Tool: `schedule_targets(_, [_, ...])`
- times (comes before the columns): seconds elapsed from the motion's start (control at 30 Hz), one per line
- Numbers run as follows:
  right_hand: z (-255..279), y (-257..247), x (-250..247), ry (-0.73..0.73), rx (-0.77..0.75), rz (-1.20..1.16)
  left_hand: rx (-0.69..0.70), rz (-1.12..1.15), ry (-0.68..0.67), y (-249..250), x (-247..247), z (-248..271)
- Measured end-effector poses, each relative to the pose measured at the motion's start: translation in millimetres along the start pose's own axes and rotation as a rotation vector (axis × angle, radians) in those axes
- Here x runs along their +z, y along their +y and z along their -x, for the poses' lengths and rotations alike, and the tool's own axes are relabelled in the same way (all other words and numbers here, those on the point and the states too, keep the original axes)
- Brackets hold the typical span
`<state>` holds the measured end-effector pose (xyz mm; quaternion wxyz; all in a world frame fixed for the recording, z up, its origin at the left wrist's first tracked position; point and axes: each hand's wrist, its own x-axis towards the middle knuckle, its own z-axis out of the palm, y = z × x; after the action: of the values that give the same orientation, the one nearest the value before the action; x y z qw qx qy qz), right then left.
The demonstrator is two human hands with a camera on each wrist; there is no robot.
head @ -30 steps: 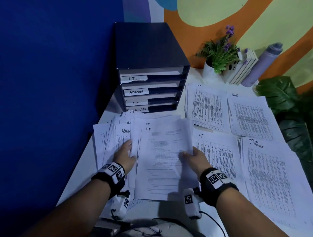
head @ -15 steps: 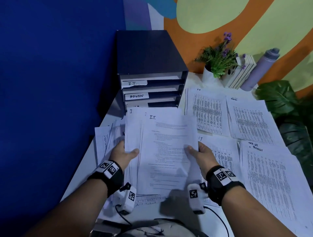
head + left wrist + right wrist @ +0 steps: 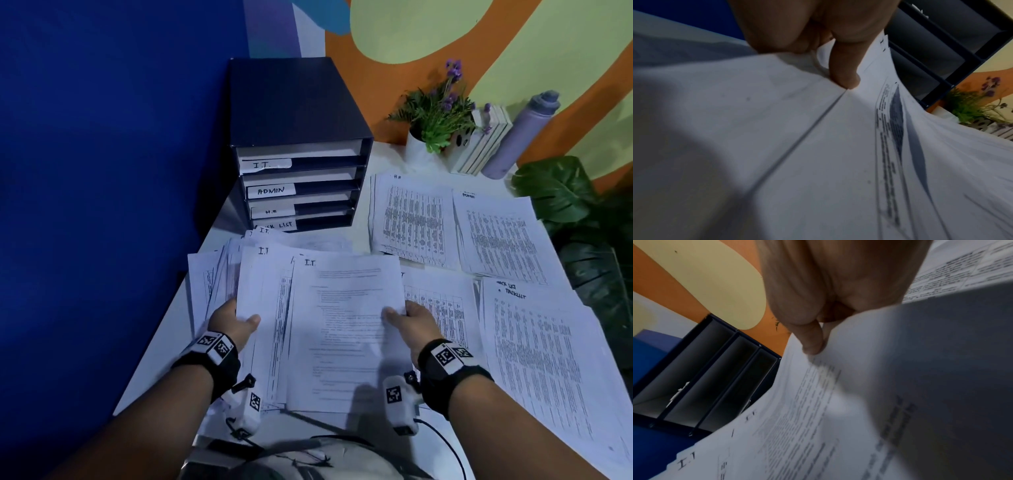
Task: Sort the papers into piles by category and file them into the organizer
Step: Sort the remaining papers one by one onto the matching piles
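Note:
A stack of white sheets marked "I.T." (image 3: pixel 342 318) is lifted in front of me. My left hand (image 3: pixel 236 322) pinches its left edge, thumb on top (image 3: pixel 844 78). At the stack's right edge my right hand (image 3: pixel 407 318) pinches it the same way, thumb (image 3: pixel 812 340) pressed on the top sheet. The dark organizer (image 3: pixel 298 147) stands at the back left, its slots labelled I.T., ADMIN, H.R and TASK LIST. More loose sheets (image 3: pixel 209 284) lie fanned under and left of the held stack.
Sorted piles lie on the white table (image 3: pixel 164 349): H.R (image 3: pixel 411 219), ADMIN (image 3: pixel 500 236), an I.T. pile (image 3: pixel 442 308) and a TASK LIST pile (image 3: pixel 541 349). A potted plant (image 3: pixel 435 113), books (image 3: pixel 486 144) and a grey bottle (image 3: pixel 517 133) stand behind; large leaves at right.
Both hands took hold of the I.T. stack by its side edges and lifted it off the loose sheets; it then came back a little toward me.

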<state>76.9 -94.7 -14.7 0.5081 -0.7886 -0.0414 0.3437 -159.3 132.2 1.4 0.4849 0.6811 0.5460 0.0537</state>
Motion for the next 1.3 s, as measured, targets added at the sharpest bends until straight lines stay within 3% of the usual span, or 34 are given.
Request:
schedule_targets(0.27, [4.8,-11.6,6.8,0.018,-0.018,-0.051,0.031,0.130,0.014,12.6,2.4,6.3])
schedule_targets(0.47, [7.1,-17.8,2.2,0.014,0.012,-0.205,0.039,0.125,0.047,15.8,-3.0,3.4])
schedule_targets(0.8, [11.6,-24.6,2.0,0.012,-0.024,-0.235,0.044,0.166,0.091,22.2,-3.9,6.7])
schedule_targets(1.13, [18.1,-35.7,3.3,-0.080,-0.005,-0.337,0.069,0.169,0.078,33.5,10.0,4.8])
schedule_targets(1.3, [19.2,-36.1,-7.5,0.098,0.020,-0.354,0.118,0.153,0.131,46.7,13.0,5.5])
